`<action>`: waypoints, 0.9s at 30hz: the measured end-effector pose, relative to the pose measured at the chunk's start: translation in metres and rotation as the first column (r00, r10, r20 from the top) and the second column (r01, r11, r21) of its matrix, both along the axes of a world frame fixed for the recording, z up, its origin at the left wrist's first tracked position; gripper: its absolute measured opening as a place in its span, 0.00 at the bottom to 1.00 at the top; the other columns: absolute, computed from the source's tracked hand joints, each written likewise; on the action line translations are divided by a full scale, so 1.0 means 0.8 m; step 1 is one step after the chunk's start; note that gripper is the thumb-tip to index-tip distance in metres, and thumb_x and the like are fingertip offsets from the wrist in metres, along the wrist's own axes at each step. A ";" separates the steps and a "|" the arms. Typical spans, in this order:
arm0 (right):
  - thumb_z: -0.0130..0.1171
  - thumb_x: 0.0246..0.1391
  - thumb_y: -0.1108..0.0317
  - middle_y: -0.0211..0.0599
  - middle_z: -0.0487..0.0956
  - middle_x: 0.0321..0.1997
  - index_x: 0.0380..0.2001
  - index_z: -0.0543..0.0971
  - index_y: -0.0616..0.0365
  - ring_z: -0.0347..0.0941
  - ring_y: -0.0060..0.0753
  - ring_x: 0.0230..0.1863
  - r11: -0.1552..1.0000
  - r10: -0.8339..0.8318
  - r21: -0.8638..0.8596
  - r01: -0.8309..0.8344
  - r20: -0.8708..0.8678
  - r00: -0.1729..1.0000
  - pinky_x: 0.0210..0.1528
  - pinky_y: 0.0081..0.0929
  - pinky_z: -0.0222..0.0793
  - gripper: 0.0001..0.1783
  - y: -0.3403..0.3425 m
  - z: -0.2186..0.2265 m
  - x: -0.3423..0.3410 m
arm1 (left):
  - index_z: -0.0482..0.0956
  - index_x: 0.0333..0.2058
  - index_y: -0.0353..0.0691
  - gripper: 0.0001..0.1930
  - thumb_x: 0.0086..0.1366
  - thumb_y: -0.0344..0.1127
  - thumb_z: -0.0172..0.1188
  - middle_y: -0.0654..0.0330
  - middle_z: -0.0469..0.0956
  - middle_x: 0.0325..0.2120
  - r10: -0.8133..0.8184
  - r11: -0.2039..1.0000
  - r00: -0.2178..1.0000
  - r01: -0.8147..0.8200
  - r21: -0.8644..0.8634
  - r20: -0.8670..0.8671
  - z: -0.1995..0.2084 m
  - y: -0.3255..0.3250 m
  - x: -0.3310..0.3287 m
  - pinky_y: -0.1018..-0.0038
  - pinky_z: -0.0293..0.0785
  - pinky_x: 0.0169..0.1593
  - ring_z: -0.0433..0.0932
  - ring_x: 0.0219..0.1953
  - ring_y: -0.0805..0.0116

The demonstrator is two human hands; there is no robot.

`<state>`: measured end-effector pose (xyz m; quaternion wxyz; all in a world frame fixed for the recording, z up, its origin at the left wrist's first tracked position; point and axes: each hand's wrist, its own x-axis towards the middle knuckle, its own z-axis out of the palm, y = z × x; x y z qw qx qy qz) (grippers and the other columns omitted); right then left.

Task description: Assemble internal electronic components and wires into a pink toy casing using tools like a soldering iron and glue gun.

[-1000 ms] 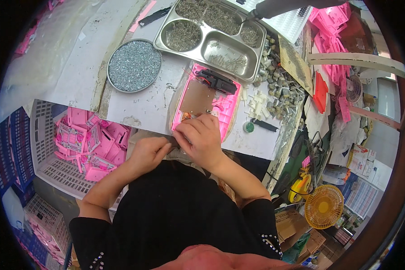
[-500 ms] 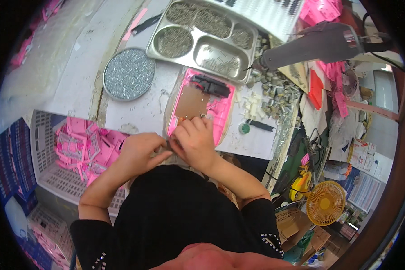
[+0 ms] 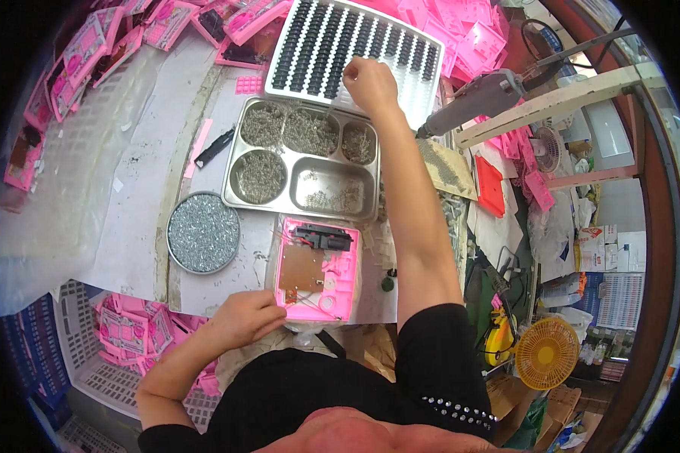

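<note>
My left hand (image 3: 249, 318) rests at the near left corner of a pink plastic casing (image 3: 345, 291), its curled fingertips gripping the edge. The casing lies with its inside up and holds a brown circuit board (image 3: 302, 269), a black module (image 3: 326, 237) and thin wires. Stretched far forward, my right hand (image 3: 372, 83) is closed in a pinch over a white tray (image 3: 408, 102) with rows of small black parts (image 3: 329, 47). What lies between its fingertips is too small to make out.
A steel compartment tray (image 3: 302, 210) holds many small screws or pins. Left of the casing stands a round dish of metal bits (image 3: 203, 231). A grey power screwdriver (image 3: 472, 103) hangs at the right. Pink casings fill a crate (image 3: 72, 298) and line the far side.
My right hand has left the casing and reached forward to the tray of black parts. The left hand stays at the casing's near left corner. The view has shifted, showing more of the far table.
</note>
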<state>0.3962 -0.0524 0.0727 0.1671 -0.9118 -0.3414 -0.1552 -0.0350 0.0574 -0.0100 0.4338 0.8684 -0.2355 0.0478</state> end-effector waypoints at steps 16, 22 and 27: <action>0.67 0.52 0.71 0.35 0.81 0.31 0.33 0.79 0.54 0.77 0.46 0.38 0.940 0.310 0.006 -0.340 0.402 0.862 0.42 0.40 0.76 0.06 -0.001 -0.037 -0.032 | 0.80 0.36 0.42 0.08 0.61 0.34 0.69 0.56 0.77 0.32 0.018 0.999 0.996 -0.020 -0.030 -0.084 0.003 0.001 -0.002 0.60 0.76 0.33 0.80 0.32 0.51; 0.67 0.54 0.75 0.31 0.80 0.35 0.44 0.80 0.58 0.75 0.26 0.33 0.816 0.544 0.432 -0.385 -0.346 0.765 0.39 0.26 0.72 0.13 -0.092 0.036 -0.288 | 0.81 0.34 0.40 0.07 0.59 0.30 0.71 0.57 0.74 0.29 0.075 0.994 0.989 -0.085 -0.070 -0.131 0.004 0.000 -0.011 0.62 0.75 0.33 0.78 0.30 0.54; 0.65 0.54 0.71 0.36 0.82 0.34 0.39 0.82 0.55 0.75 0.43 0.37 0.937 0.329 0.321 -0.141 -0.667 0.669 0.41 0.40 0.74 0.08 -0.205 -0.009 -0.392 | 0.81 0.33 0.40 0.08 0.57 0.28 0.71 0.57 0.74 0.28 0.106 0.987 0.986 -0.120 -0.103 -0.128 0.002 -0.011 -0.013 0.63 0.74 0.33 0.78 0.30 0.55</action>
